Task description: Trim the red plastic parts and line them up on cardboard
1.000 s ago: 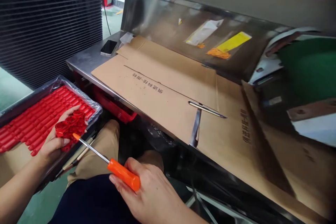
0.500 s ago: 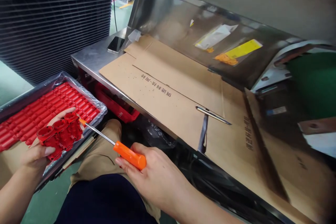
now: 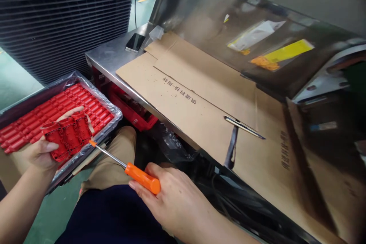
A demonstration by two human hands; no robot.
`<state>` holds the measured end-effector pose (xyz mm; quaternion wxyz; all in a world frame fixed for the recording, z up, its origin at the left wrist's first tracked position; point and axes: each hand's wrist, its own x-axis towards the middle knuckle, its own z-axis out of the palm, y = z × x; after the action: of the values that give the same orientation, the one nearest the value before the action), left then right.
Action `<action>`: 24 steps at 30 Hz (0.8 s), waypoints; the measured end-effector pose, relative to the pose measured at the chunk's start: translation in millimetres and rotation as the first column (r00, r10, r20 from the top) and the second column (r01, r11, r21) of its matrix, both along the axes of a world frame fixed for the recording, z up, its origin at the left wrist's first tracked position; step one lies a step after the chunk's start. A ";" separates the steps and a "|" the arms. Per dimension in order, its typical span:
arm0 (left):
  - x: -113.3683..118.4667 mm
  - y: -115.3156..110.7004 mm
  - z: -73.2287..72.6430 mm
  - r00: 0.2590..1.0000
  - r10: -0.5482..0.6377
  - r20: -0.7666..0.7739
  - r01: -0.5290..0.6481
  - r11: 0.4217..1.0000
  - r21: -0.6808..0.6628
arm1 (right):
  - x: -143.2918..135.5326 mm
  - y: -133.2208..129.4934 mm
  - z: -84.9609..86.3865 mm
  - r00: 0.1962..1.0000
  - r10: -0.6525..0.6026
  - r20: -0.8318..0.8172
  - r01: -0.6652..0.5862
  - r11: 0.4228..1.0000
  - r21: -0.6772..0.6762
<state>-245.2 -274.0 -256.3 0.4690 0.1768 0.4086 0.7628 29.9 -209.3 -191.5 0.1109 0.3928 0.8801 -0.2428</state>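
Observation:
My left hand point(image 3: 42, 152) is closed on a red plastic part point(image 3: 70, 135) made of three joined round housings, tilted so its ribbed side faces me. In my right hand point(image 3: 164, 188) is an orange-handled screwdriver-like tool point(image 3: 143, 178) with a thin metal shaft. Its orange tip point(image 3: 92, 143) is at the lower right edge of the red part; whether it touches cannot be made out. Below and behind the part lies a plastic-lined box point(image 3: 116, 112) with rows of similar red parts point(image 3: 77, 97).
Flattened cardboard point(image 3: 183, 72) covers much of the metal bench point(image 3: 105, 57). On the bench are a phone point(image 3: 135, 42) and a slim knife-like tool point(image 3: 244, 127). A red bin point(image 3: 137, 116) sits under the bench edge. Stacked dark trays point(image 3: 65, 19) stand at the back left.
My left hand has tipped the red part so its round openings face less toward me and its side shows more. The tool tip has shifted lower along its edge. The camera view has turned slightly left.

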 end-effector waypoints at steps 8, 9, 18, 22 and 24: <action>0.7 -0.6 -16.1 0.999 -0.023 0.048 0.019 0.996 0.085 | -7.8 -8.5 -0.8 0.997 0.076 -0.001 -0.076 0.997 -0.018; -0.2 -0.9 -18.9 0.999 -0.027 0.038 0.024 0.996 0.082 | -9.5 -9.6 -0.7 0.996 0.090 -0.004 -0.090 0.996 -0.013; -2.0 0.0 -20.1 0.998 0.037 0.044 -0.041 0.993 0.112 | -11.9 -10.4 2.3 0.992 0.122 -0.024 -0.122 0.992 -0.026; 1.6 2.8 -11.2 0.987 0.134 0.088 -0.141 0.987 0.074 | -7.7 -16.0 1.4 0.987 0.142 -0.074 -0.147 0.986 -0.073; 0.8 2.7 -7.7 0.977 0.182 0.114 -0.188 0.981 0.046 | -1.5 -13.5 -2.5 0.985 0.120 -0.123 -0.134 0.985 -0.107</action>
<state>-244.4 -271.3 -264.1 0.4123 0.1094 0.3753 0.8229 28.5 -222.8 -194.1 0.0971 0.3139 0.8929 -0.3078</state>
